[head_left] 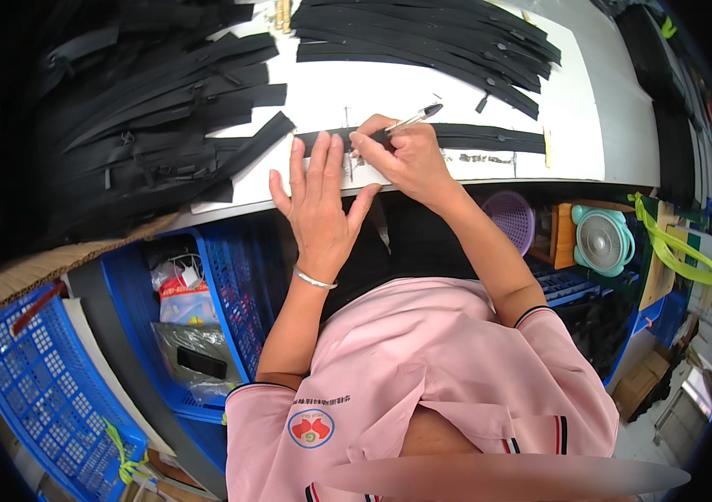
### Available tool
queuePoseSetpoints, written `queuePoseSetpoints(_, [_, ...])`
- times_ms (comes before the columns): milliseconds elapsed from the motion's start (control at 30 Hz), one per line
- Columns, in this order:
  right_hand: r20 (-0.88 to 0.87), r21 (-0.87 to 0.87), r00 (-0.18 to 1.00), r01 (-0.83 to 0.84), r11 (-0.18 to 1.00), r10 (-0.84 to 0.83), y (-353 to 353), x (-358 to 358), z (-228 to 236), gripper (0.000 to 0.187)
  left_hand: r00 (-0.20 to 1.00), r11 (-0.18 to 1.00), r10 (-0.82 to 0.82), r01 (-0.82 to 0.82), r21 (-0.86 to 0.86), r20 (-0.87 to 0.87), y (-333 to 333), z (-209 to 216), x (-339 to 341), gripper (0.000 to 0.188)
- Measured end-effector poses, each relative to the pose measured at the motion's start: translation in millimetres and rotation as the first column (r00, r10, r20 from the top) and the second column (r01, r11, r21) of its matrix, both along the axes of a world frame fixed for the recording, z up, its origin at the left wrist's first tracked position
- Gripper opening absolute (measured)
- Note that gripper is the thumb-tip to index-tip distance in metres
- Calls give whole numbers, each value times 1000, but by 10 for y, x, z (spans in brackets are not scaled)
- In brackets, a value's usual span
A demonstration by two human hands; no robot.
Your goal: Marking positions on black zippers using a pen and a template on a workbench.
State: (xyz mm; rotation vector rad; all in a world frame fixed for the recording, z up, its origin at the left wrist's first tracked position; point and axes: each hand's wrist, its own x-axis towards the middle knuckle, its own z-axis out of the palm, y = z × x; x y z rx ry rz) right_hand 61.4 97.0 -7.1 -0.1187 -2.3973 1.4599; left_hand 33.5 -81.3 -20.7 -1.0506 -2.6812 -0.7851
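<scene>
A black zipper strip (481, 135) lies lengthwise across a white board (406, 88) on the table. My left hand (320, 194) lies flat with its fingers spread, the fingertips pressing on the strip and the board's near part. In my right hand (416, 163) is a clear-barrelled pen (414, 119), its dark end pointing up and right. The writing tip is hidden behind my fingers, close to the strip. Dark marks (481, 159) show on the board beside the strip.
Black zipper strips are heaped at the left (172, 125), with another bundle (431, 42) at the board's far side. Below the table edge are blue crates (46, 385), a purple basket (510, 219) and a small turquoise fan (604, 240).
</scene>
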Motion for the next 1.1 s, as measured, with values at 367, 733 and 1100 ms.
queuePoseSetpoints(367, [-24,-58,900,434,899,-436,586,529,94,18,1000,1000,-2,2,-27,-5,-9,0,11,78])
queuePoseSetpoints(733, [-150,127,901,427,895,-408,575,470,68,12,999,1000,-23,22,19,40,22,86,19,71])
queuePoseSetpoints(1100, [-277,207,899,401,892,-340,578,465,-11,4,969,900,-244,209,384,45,911,134,-28,14])
